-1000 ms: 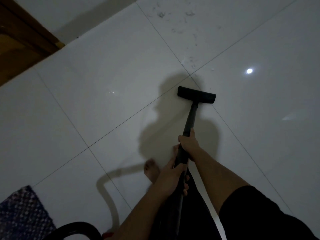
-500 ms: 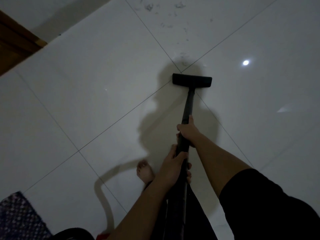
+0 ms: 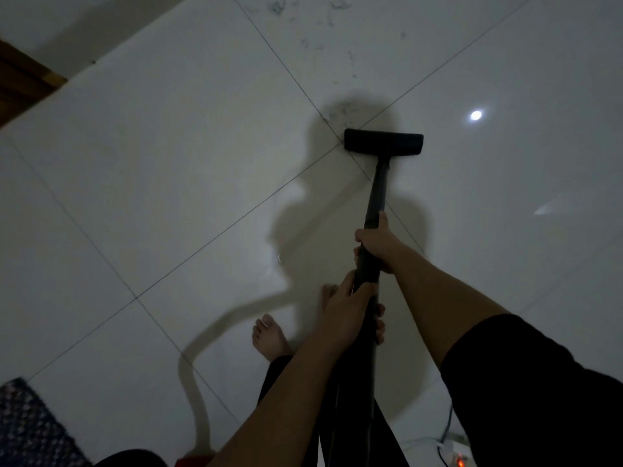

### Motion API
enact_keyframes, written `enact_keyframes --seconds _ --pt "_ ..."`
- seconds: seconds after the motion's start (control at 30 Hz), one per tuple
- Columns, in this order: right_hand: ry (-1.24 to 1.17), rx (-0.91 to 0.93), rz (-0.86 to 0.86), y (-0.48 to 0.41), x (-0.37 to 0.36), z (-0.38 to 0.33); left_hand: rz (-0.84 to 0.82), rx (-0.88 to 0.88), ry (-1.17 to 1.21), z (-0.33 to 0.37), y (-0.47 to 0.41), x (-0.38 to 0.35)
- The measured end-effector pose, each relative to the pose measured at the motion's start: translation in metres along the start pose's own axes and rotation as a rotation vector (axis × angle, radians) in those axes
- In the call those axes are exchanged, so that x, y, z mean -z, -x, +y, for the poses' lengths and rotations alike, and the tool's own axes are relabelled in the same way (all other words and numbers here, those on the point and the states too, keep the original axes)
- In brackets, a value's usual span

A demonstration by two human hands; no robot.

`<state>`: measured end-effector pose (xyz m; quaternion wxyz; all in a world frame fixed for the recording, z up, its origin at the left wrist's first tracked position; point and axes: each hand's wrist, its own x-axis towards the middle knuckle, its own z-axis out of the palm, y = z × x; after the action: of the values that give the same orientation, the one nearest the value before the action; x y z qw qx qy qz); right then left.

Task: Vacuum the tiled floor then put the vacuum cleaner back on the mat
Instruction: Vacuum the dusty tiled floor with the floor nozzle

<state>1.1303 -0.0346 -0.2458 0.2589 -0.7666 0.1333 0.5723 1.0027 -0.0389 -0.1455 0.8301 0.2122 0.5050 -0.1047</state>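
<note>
A black vacuum wand (image 3: pixel 377 193) runs from my hands down to its flat black floor head (image 3: pixel 383 141), which sits on the white tiled floor (image 3: pixel 168 163) at a grout crossing. My right hand (image 3: pixel 379 242) grips the wand higher up, thumb along the tube. My left hand (image 3: pixel 347 311) grips the wand just below it, fingers wrapped round. Dark dust and hair scraps (image 3: pixel 342 112) lie just beyond the head, with more debris (image 3: pixel 303 15) farther out. A patterned mat (image 3: pixel 30 429) shows at the bottom left corner.
My bare foot (image 3: pixel 269 338) stands on the tile left of the wand. A brown wooden frame (image 3: pixel 23 79) is at the upper left. A white power strip (image 3: pixel 453 455) with an orange light and cable lies at the bottom right. A dark hose curve (image 3: pixel 135 458) sits at the bottom edge.
The floor head has been pushed forward across the grout crossing toward the dust patch. Both hands keep their grip on the wand. The view has shifted, hiding more of the mat.
</note>
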Motion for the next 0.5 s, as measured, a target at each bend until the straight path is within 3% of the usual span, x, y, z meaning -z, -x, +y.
enact_keyframes --seconds 0.5 --pt "-0.048 -0.003 -0.016 -0.008 0.009 -0.015 -0.012 -0.03 -0.006 0.007 -0.018 -0.001"
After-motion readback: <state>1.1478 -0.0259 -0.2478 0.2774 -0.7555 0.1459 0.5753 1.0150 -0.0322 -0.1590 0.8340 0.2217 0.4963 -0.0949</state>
